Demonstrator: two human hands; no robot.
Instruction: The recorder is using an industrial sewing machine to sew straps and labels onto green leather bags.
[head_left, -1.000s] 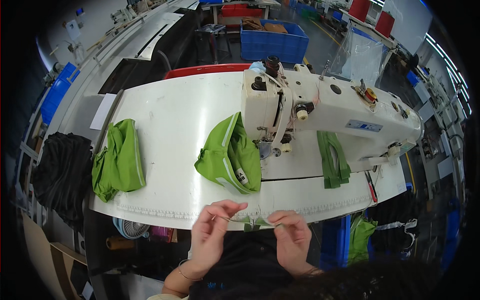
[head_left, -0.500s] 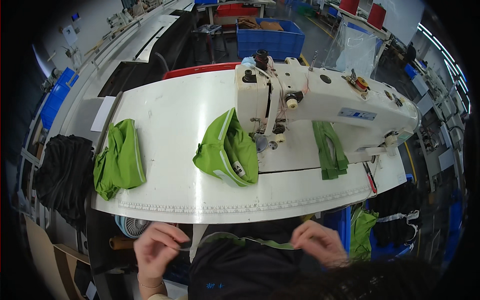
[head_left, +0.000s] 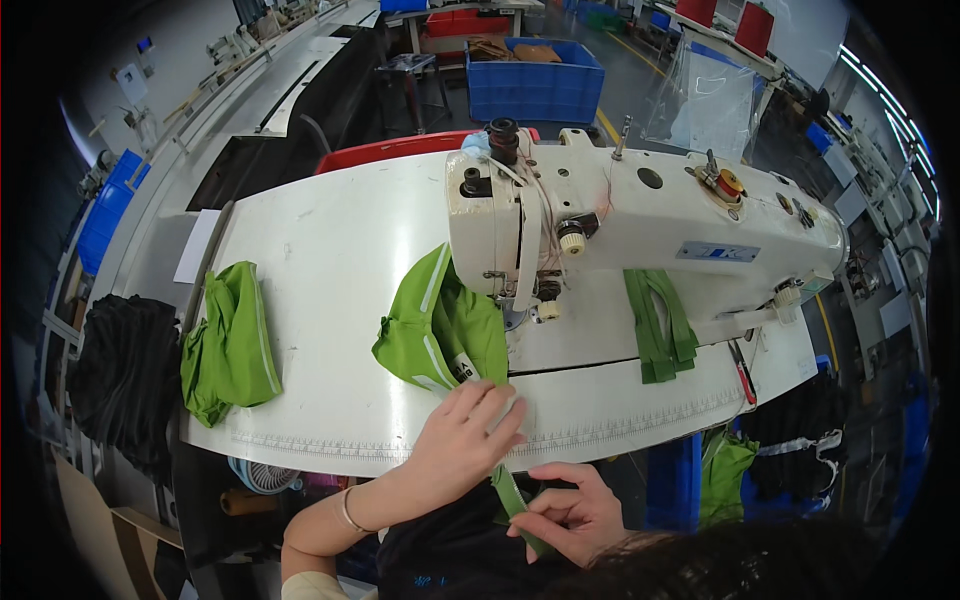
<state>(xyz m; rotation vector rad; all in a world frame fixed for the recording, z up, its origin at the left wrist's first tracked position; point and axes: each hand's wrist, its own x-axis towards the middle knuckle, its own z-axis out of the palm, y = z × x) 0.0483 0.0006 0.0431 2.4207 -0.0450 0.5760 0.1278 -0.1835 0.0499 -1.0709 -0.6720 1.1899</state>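
A narrow green fabric strip (head_left: 507, 491) hangs at the front edge of the table, pinched between the thumb and fingers of my right hand (head_left: 578, 515). My left hand (head_left: 465, 437) is just above it, fingers curled over the strip's upper end. What those fingers grip is hidden beneath them. Right behind my left hand, a bright green fabric piece (head_left: 415, 335) with pale bands and a small label lies by the needle area of the white sewing machine (head_left: 625, 215). My left fingertips overlap its near edge in the picture.
More green strips (head_left: 660, 325) lie under the machine arm, beside red-handled snips (head_left: 743, 375). Toward the left are another green piece (head_left: 232, 345) and a black fabric stack (head_left: 125, 375). A ruler scale (head_left: 620, 420) runs along the white table's front edge. Below it sits a small fan (head_left: 265, 475).
My left hand has moved right and up over the table edge. My right hand has come left toward it. The strip, stretched sideways between them before, now hangs slanting near the middle.
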